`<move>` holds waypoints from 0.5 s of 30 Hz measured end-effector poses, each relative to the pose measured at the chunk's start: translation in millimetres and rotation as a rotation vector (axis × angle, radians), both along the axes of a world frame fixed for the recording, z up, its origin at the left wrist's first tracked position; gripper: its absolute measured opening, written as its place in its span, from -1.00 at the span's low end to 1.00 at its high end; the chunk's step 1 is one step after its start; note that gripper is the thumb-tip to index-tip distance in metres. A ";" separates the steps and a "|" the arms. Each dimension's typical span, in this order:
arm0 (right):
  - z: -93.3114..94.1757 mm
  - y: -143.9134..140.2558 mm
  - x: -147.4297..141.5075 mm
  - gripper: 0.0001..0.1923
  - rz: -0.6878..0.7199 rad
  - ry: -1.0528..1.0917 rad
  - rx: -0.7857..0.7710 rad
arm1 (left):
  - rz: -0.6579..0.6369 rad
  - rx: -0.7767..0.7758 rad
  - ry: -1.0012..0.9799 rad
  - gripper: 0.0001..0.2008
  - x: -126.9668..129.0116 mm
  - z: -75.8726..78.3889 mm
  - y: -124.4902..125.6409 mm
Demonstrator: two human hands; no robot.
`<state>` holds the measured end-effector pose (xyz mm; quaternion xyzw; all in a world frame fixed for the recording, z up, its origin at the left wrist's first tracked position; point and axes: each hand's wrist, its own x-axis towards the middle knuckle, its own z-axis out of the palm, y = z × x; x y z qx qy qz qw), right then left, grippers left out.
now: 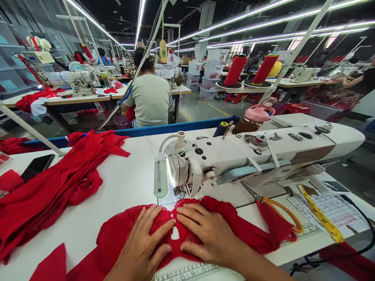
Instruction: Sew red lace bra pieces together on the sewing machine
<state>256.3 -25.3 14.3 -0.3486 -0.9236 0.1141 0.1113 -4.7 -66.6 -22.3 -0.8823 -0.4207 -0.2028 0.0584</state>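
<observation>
Both hands, left hand (143, 246) and right hand (209, 234), press the red fabric (246, 230) flat, fingers spread; the cloth should stay taut and even near the sewing machine (252, 156).

1. The white table (129, 183) carries a white sewing machine (263, 152).
2. Left of the machine lies a heap of red fabric (55, 187), with a black phone (37, 166) beyond it.
3. In front of the machine lies a red lace piece (234, 222); to the right of that, orange-handled scissors (278, 208), a yellow tape measure (322, 216) and a printed sheet (336, 210).

At the bottom of the frame I see my left hand (143, 249) and right hand (209, 234), both bare, no gloves, rings or sleeves.
</observation>
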 end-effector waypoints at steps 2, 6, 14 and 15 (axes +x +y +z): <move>-0.3 0.1 0.0 -0.37 0.002 0.007 0.010 | 0.006 -0.021 -0.054 -0.55 -1.6 -1.8 -1.6; -3.8 -1.1 1.3 -0.34 0.012 0.024 0.070 | 0.039 -0.055 -0.162 -0.57 -3.5 -6.1 -2.6; -8.3 -5.5 1.5 -0.73 0.132 0.134 0.348 | -0.042 -0.061 -0.326 -0.66 -0.1 3.7 -2.6; -6.9 -5.2 0.5 -0.74 0.149 0.120 0.330 | -0.051 -0.071 -0.355 -0.66 0.9 6.4 -2.9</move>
